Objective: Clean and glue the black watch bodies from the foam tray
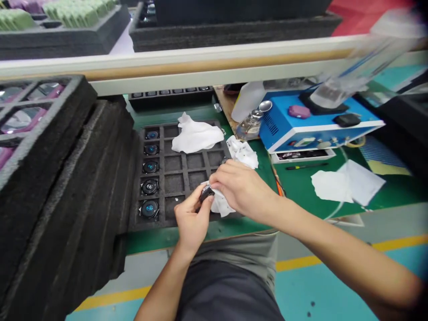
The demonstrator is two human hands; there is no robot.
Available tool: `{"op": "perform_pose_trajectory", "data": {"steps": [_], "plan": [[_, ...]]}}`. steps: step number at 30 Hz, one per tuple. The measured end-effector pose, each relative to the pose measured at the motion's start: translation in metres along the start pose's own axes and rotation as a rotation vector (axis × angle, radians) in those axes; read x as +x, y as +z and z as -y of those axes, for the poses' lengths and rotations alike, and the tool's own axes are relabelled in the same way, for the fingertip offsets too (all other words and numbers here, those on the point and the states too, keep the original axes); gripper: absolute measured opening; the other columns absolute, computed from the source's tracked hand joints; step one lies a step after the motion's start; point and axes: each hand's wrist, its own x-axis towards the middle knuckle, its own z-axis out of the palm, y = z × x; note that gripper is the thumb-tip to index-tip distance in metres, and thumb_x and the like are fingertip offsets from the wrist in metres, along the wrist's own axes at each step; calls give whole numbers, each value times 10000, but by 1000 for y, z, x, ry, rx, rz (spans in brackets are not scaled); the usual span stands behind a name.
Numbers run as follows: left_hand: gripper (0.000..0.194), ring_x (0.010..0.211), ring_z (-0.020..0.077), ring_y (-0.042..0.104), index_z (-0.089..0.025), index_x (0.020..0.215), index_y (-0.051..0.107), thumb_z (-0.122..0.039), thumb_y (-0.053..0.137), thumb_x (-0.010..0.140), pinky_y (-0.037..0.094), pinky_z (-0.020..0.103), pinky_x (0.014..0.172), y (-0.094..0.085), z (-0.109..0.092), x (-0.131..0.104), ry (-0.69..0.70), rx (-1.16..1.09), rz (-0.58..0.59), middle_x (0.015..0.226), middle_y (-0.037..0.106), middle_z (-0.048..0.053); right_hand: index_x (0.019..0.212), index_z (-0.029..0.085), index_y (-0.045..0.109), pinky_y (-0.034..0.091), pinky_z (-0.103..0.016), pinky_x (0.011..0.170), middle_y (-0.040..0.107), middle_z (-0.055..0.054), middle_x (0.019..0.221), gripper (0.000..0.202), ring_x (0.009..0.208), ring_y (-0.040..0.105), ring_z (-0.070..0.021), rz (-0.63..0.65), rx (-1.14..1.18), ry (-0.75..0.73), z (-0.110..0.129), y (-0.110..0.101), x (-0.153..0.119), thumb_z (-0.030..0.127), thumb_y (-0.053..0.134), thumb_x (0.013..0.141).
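My left hand (193, 218) is closed around a small black watch body (207, 192), thumb and fingers gripping its edge. Against its top presses my right hand (245, 189), with its fingers pinched together on a white wiping cloth (221, 204) that hangs down below them. Both hands are over the near right part of a black foam tray (136, 223). Round dark watch bodies, such as this one (149, 208), fill its left column. A larger white cloth (196, 135) lies across the tray's far pockets.
Stacked black foam trays (67, 187) rise on the left. A crumpled cloth (243, 153), a metal-topped bottle (250, 125) and a blue machine (284, 122) are on the right. A shelf rail (200, 67) crosses above the green bench (157, 243).
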Motion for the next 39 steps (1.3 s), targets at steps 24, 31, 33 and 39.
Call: {"op": "perform_pose_trajectory", "data": {"steps": [24,31,33,39], "plan": [[324,821,179,777,-176,1058,693,-290,852,800,676,295,731,-7,-12,5,-201,-486,5,935,800,50,988,172,690,491,-337,731,735,-68,859,92,799,628,-196,-485,70,81,22,8,-26,116,623,959],[312,850,148,774,-175,1070,715,-245,853,799,627,213,771,-6,-6,5,-170,-453,-6,978,810,60,940,182,708,484,-336,725,720,-71,844,188,796,598,-194,-446,149,88,30,28,-10,128,538,998],[312,861,153,774,-174,1054,716,-243,861,786,622,218,785,-5,-5,5,-187,-439,-28,983,810,60,954,179,721,485,-336,729,720,-73,844,211,795,586,-194,-412,155,130,32,33,-10,137,521,1007],[326,855,187,776,-181,1028,675,-296,860,785,635,282,765,-6,-9,7,-229,-493,-99,957,798,59,921,195,732,478,-344,701,716,-52,799,225,756,588,-189,-283,93,206,28,33,-31,109,535,988]]}}
